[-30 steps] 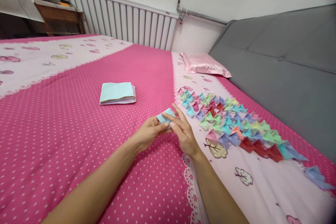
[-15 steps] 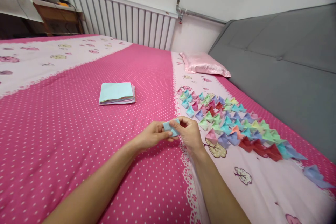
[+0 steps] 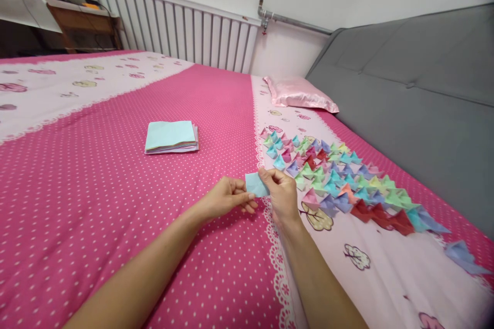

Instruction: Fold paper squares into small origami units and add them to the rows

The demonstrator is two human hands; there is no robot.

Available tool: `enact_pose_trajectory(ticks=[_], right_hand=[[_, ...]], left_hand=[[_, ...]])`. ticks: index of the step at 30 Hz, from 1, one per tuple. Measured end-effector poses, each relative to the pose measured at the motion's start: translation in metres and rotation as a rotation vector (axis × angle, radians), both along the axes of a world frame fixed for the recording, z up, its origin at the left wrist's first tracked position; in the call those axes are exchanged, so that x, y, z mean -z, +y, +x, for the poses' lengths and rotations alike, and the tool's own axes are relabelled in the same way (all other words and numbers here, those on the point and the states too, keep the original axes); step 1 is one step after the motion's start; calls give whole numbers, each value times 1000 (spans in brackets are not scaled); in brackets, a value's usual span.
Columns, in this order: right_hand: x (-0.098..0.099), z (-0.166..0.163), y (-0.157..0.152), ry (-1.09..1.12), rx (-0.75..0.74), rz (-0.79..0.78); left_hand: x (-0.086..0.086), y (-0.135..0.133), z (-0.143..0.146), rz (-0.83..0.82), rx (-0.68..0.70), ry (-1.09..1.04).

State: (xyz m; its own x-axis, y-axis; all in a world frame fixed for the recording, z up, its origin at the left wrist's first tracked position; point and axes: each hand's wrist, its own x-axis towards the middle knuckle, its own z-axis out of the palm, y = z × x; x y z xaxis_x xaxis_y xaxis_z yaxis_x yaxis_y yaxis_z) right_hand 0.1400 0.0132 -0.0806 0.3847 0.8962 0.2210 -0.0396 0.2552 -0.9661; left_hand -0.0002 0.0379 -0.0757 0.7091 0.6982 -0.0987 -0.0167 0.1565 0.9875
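A small folded piece of light blue paper is held up over the pink bedspread in the head view. My right hand pinches its right side, thumb on top. My left hand has its thumb and fingertips at the paper's lower left corner, closed on it. Beyond the hands lies a stack of paper sheets with a light blue sheet on top. To the right of my right hand stand several folded paper boats in many colours, set in rows.
The bedspread has a dotted pink band and pale printed strips. A pink pillow rests near the grey headboard. Behind the bed are a white radiator, a pipe and a desk with a monitor.
More of the blue paper's face shows between my hands now. My right thumb has shifted to its upper right edge, and my left hand has less of it covered.
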Motion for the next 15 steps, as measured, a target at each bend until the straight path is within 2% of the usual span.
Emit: enact_pose_trajectory(ticks=[10,15], right_hand=[[2,-2,0,164,-19,-52],[1,-1,0,160,-161,-69]], left_hand=[[-3,-1,0,10,3,21],[2,1,1,-20,-69,21]])
